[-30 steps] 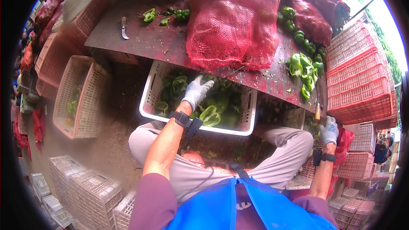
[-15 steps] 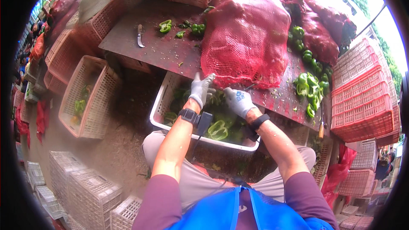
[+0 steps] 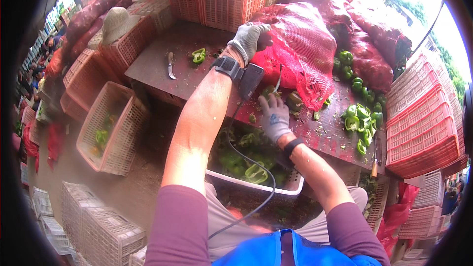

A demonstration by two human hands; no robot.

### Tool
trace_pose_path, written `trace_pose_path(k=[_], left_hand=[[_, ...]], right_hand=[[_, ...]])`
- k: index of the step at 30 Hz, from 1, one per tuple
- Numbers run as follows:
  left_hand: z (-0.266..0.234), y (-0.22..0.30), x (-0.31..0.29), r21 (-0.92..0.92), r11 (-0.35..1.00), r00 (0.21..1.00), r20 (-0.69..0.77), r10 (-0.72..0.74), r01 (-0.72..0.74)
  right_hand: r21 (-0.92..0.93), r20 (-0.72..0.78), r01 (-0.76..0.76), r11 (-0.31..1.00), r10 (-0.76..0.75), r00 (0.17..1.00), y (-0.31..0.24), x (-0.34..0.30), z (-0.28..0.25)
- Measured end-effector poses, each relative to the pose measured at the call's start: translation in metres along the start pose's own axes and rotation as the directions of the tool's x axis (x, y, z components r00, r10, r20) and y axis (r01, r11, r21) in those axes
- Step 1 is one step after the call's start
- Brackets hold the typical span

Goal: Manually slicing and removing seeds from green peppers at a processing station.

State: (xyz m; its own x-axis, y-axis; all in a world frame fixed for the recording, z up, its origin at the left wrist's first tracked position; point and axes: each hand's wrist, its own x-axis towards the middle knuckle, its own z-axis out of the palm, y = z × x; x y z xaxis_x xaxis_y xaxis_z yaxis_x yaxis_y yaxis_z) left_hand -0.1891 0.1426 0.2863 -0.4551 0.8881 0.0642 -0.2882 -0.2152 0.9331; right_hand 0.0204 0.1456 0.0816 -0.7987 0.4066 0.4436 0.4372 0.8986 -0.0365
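My left hand (image 3: 248, 39), in a grey glove with a black wrist strap, grips the top of a red mesh sack (image 3: 300, 44) of peppers that lies on the dark table (image 3: 157, 71). Below it, my gloved right hand (image 3: 274, 116) is at the sack's lower edge and closed on a small knife (image 3: 278, 83) with its thin blade pointing up. Green peppers (image 3: 294, 101) show at the sack's open mouth. Between my knees, under the table edge, a white crate (image 3: 256, 186) holds cut green peppers (image 3: 256, 171).
A loose knife (image 3: 170, 65) and a cut pepper (image 3: 198, 55) lie on the table's left part, with a pile of green peppers (image 3: 360, 120) at its right. Red crates (image 3: 419, 123) are stacked on the right. A pink crate (image 3: 111, 128) and white crates (image 3: 88, 226) stand on the left.
My left hand has gone up from the white crate to the sack and taken hold of it. My right hand came in from the far right to the sack's mouth.
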Motion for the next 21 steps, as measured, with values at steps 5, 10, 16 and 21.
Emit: trace_pose_path(k=[5,10,16,21], left_hand=[[0.002,-0.014,-0.008,-0.055,0.998,1.0,0.002,-0.013,0.013],[-0.022,-0.024,-0.023,-0.104,0.995,0.988,-0.154,-0.019,0.003],[-0.051,-0.062,-0.027,-0.165,0.986,0.959,-0.276,-0.067,0.021],[-0.096,-0.128,-0.04,-0.348,0.938,0.87,-0.464,-0.169,-0.004]], right_hand=[[-0.063,0.304,-0.318,0.946,0.322,0.897,0.039,0.051,0.006],[0.262,0.402,-0.785,0.561,0.676,0.617,0.045,0.066,0.042],[0.481,0.433,-0.742,0.467,0.609,0.664,0.083,0.022,0.046],[0.742,0.455,-0.633,0.22,0.528,0.717,0.06,-0.029,-0.003]])
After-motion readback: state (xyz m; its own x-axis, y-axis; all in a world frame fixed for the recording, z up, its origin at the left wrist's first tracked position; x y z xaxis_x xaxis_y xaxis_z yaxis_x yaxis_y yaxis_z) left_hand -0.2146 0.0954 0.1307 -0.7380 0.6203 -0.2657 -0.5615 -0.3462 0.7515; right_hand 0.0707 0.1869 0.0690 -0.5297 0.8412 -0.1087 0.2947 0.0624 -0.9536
